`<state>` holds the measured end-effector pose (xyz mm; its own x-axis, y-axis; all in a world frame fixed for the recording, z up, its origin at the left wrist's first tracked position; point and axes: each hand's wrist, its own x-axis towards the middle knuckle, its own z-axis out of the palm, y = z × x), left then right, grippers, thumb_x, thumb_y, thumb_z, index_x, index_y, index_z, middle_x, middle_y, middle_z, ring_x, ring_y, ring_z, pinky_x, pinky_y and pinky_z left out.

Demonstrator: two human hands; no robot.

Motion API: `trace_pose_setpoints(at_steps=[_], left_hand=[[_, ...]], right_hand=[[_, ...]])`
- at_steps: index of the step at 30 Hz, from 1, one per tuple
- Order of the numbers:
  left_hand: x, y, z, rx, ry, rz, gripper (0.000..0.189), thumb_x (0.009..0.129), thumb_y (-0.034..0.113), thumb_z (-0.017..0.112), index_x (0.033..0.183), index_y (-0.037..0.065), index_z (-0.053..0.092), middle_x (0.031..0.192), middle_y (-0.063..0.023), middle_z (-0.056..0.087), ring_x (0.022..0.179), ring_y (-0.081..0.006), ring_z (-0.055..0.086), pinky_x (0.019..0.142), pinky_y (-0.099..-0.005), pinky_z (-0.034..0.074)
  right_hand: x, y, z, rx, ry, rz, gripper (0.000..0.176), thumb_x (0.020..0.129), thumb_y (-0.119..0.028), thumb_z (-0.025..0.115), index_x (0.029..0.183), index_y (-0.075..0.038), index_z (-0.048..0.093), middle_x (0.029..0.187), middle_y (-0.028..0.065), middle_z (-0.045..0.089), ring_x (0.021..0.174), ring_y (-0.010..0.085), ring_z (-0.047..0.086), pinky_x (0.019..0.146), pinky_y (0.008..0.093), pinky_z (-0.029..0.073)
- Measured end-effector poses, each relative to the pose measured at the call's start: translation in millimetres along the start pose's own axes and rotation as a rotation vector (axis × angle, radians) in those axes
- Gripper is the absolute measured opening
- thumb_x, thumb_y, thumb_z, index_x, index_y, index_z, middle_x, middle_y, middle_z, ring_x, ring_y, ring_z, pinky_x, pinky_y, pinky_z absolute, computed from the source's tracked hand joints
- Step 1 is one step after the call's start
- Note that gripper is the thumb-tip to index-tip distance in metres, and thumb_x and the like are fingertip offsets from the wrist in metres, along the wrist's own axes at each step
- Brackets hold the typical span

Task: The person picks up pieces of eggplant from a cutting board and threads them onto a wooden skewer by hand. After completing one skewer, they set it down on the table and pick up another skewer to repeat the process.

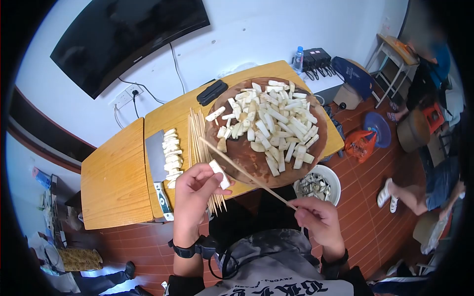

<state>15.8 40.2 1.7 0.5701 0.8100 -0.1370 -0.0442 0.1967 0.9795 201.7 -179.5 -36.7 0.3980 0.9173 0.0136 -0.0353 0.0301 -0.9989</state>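
My left hand [197,186] pinches a pale cut vegetable strip [220,174] between thumb and fingers. In my right hand [318,219] is a long wooden skewer [249,175], slanting up and left; it passes just above the strip in this view. Beyond my hands, a round wooden board [237,160] carries a heap of similar pale strips [279,121]. A bundle of wooden skewers [196,133] lies left of the board, partly behind my left hand. Left of that bundle rests a row of pale pieces [171,154], lined up along a cleaver [156,157].
The board stands on a wooden table [113,177]. A black case [212,92] lies behind it. On the floor, a white bucket [335,180] holds dark and pale scraps, near an orange bag [359,146] and blue basin [377,129]. Other people sit at the right.
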Motion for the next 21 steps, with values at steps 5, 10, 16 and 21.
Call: trace_pose_setpoints(at_steps=[5, 10, 16, 21], left_hand=[[-6.9, -2.8, -9.9, 0.024, 0.096, 0.100, 0.016, 0.090, -0.011, 0.058, 0.103, -0.008, 0.066, 0.093, -0.0131, 0.072, 0.086, -0.0224, 0.073, 0.072, -0.0318, 0.063], [-12.4, -3.5, -17.9, -0.066, 0.167, 0.166, 0.016, 0.090, -0.012, 0.060, 0.103, -0.006, 0.067, 0.096, -0.0129, 0.073, 0.088, -0.0217, 0.073, 0.077, -0.0320, 0.062], [-16.5, 0.0, -17.6, -0.056, 0.215, 0.207, 0.019, 0.090, -0.012, 0.063, 0.108, -0.006, 0.066, 0.097, -0.0137, 0.073, 0.087, -0.0212, 0.073, 0.078, -0.0316, 0.062], [-18.2, -1.5, -18.3, -0.039, 0.243, 0.244, 0.018, 0.090, -0.011, 0.063, 0.108, -0.006, 0.064, 0.097, -0.0144, 0.072, 0.086, -0.0204, 0.072, 0.078, -0.0319, 0.062]], right_hand=[[-2.1, 5.3, 6.9, 0.067, 0.030, -0.017, 0.023, 0.095, 0.004, 0.058, 0.115, 0.003, 0.070, 0.081, 0.0066, 0.064, 0.062, 0.0086, 0.056, 0.056, 0.0231, 0.043], [-1.7, 1.0, 0.8, -0.115, 0.016, -0.046, 0.020, 0.094, 0.003, 0.061, 0.111, 0.003, 0.072, 0.080, 0.0061, 0.063, 0.061, 0.0091, 0.056, 0.054, 0.0238, 0.042], [-2.2, 5.2, 4.6, -0.093, 0.035, -0.048, 0.016, 0.094, 0.001, 0.063, 0.107, 0.002, 0.073, 0.076, 0.0056, 0.064, 0.058, 0.0091, 0.055, 0.053, 0.0235, 0.040], [-3.3, -2.4, 7.0, -0.144, -0.004, 0.080, 0.012, 0.094, 0.001, 0.063, 0.100, 0.003, 0.072, 0.074, 0.0064, 0.066, 0.056, 0.0111, 0.058, 0.053, 0.0250, 0.045]])
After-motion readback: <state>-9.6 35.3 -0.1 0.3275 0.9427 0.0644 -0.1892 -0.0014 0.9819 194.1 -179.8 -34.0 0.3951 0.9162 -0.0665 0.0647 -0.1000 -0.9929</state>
